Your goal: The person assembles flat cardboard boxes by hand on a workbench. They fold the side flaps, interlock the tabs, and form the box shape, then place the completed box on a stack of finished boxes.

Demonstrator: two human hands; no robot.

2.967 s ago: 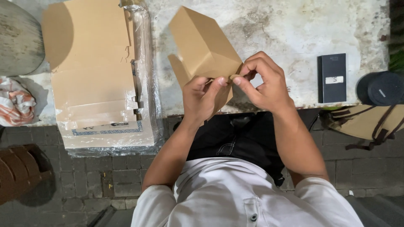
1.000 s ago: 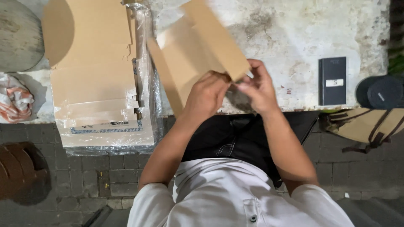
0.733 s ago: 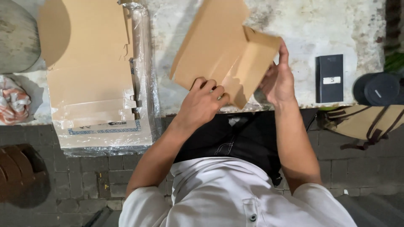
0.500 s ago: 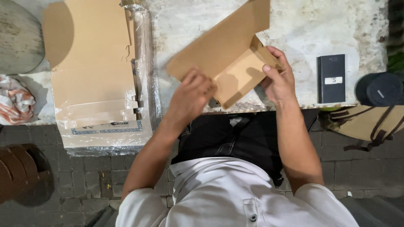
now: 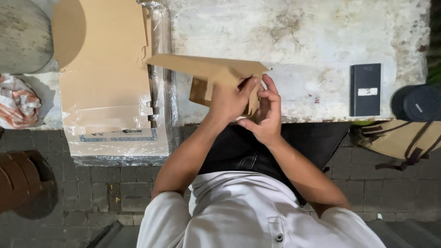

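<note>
Above the worn counter [image 5: 321,32], both hands clenched a half-folded cardboard box [image 5: 206,69]: the left hand [image 5: 229,98] gripped its near wall, the right hand [image 5: 266,110] pinched at three o'clock, the lid stretching toward ten o'clock.

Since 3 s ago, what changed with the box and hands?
The brown cardboard box, earlier upright and closed, got turned and now lies flat-edged, flap out left. Left hand moved on top; right hand grips beneath. Both hold on throughout. Flat cardboard stack, dark rectangular case and black round lid unmoved.
</note>
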